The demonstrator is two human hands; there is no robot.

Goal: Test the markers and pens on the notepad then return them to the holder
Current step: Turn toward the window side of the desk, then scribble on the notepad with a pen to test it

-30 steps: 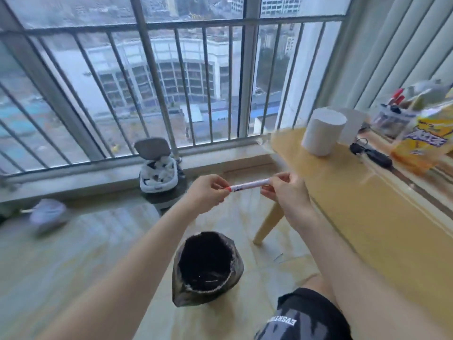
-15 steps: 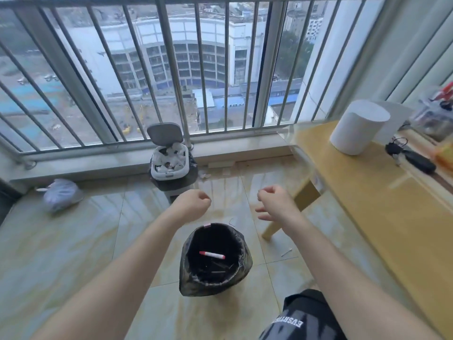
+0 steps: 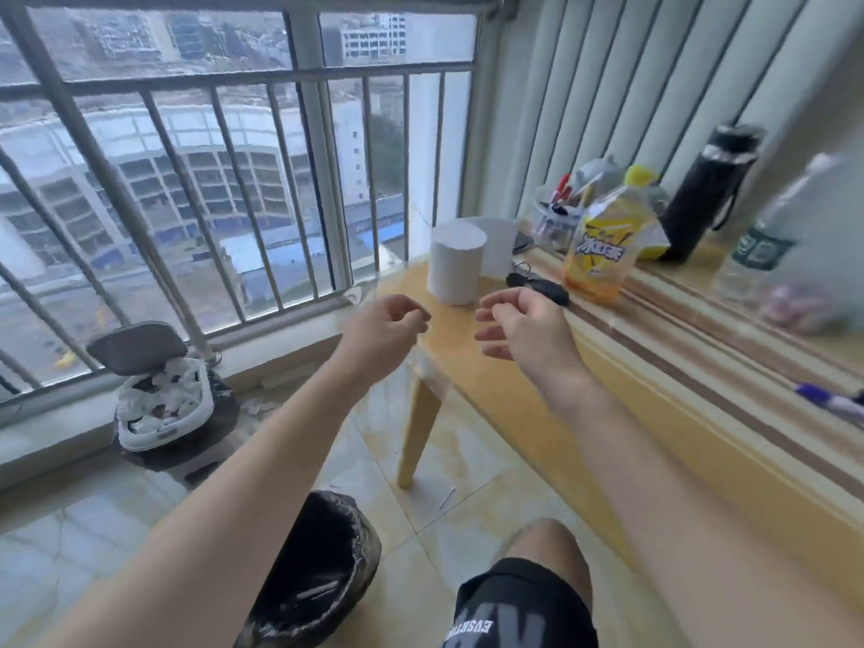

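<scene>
head view, read left to right. a lidded waste bin (image 3: 159, 399) stands by the railing. nearer the person, a black-lined bin (image 3: 322, 544) sits on the floor. a pale slim streak (image 3: 319, 590) inside it is probably the red-capped pen that both hands held over the bin a second ago and that lay in it half a second ago, though blur forbids certainty. the left hand (image 3: 390, 327) is now raised at the table's corner, fingers loosely curled with the thumb close to the forefinger, holding nothing. the right hand (image 3: 523, 327), just beside it over the table (image 3: 537, 413), has its fingers relaxed and slightly spread, likewise empty. the view has swung up from the floor to the table. beyond the hands stands a white roll (image 3: 456, 268). further back on the ledge is the clear holder (image 3: 556, 222), with red and dark markers upright in it, half hidden by a yellow bottle (image 3: 603, 250). a purple marker (image 3: 832, 402) lies on the table at the far right edge, well apart from the holder. the notepad is not in view. judgement: one pen seems to have been rejected rather than returned. with both hands free and turned toward the table, the next item to test is likely the purple marker or one from the holder.
</scene>
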